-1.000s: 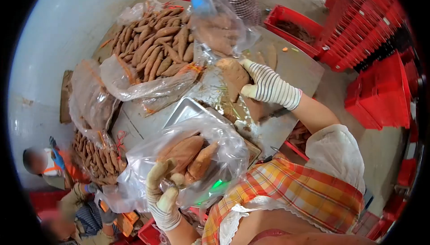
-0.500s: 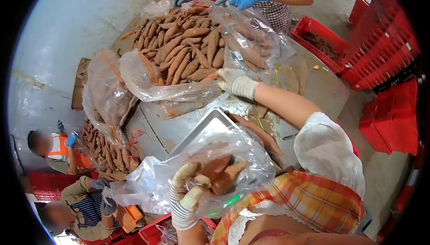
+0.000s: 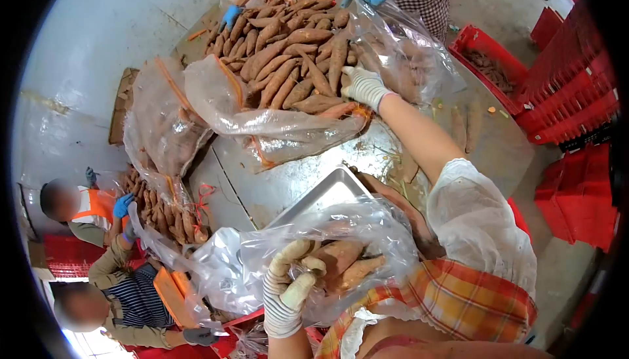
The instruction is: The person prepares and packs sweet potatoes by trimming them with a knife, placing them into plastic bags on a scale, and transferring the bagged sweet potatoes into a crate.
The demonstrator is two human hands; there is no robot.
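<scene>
The bench [image 3: 229,179] spread widest, its right edge dropping to open floor. A heap of tubers [image 3: 282,64] filled its far side, bordered nearer by an orange-edged sack [image 3: 295,139]. Past the right edge rose stacked red crates [image 3: 573,74]. A clear bag [image 3: 400,247] with tubers inside overlapped the near end of a metal tray [image 3: 324,195]; between tray and sack ran a narrow strip of bench surface, room for moving. The left hand had its grip [image 3: 286,287] curled on the bag's near edge. The right hand [image 3: 363,88] touched the heap's right margin; whether its grip had closed I couldn't tell.
</scene>
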